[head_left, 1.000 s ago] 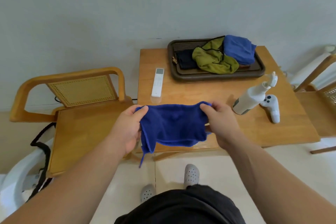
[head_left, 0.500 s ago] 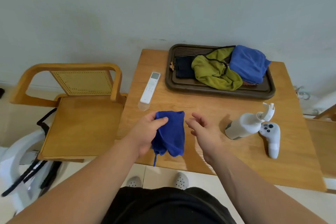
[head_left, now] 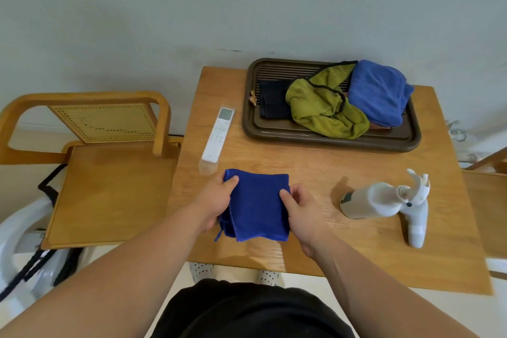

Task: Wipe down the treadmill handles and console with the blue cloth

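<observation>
A dark blue cloth (head_left: 258, 204), folded into a rough square, is held just above the front part of the wooden table (head_left: 315, 170). My left hand (head_left: 216, 202) grips its left edge, thumb on top. My right hand (head_left: 300, 207) grips its right edge, thumb on top as well. A short thread hangs from the cloth's lower left corner. No treadmill handle or console is plainly in view.
A brown tray (head_left: 329, 134) at the back holds green, blue and black cloths. A white remote (head_left: 218, 136) lies left of it. A white pump bottle (head_left: 375, 202) and a white controller (head_left: 417, 223) lie at right. A wooden chair (head_left: 107, 170) stands at left.
The cloth went from spread between both hands to bunched in my left hand alone, and now both hands hold it folded. The view has moved closer over the table.
</observation>
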